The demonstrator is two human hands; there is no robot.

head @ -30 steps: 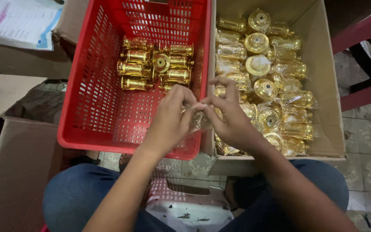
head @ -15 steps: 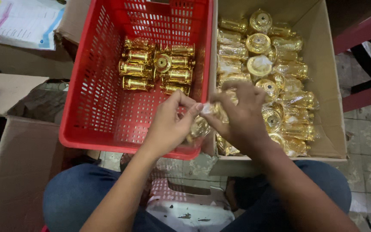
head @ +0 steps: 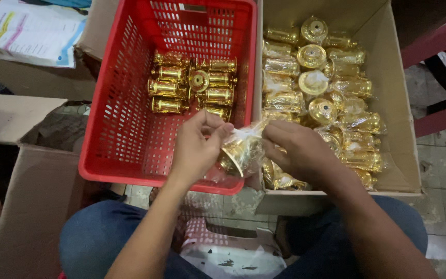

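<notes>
Both hands have dropped slightly lower and a touch apart since 0.5 s ago; the wrapped piece now shows clearly between them, where before the fingers mostly covered it. Left hand (head: 198,147) pinches the clear plastic wrap at its top with thumb and fingertips. Right hand (head: 298,150) grips the other side of the wrap, fingers curled, knuckles up. The gold bell-shaped piece (head: 236,154) hangs between the 2 hands, still inside the plastic wrap (head: 249,135), over the seam where the red basket (head: 125,134) meets the cardboard box (head: 388,108). Wrap looks partly pulled open, hard to tell through the glare. Basket contents unchanged: a cluster of unwrapped gold pieces (head: 192,88) lying near its far end. Box to the right is full of wrapped gold pieces (head: 331,88), same as before. Papers (head: 24,31) lie on a box top at upper left. Person's blue-jeaned knees (head: 94,237) frame the bottom.
</notes>
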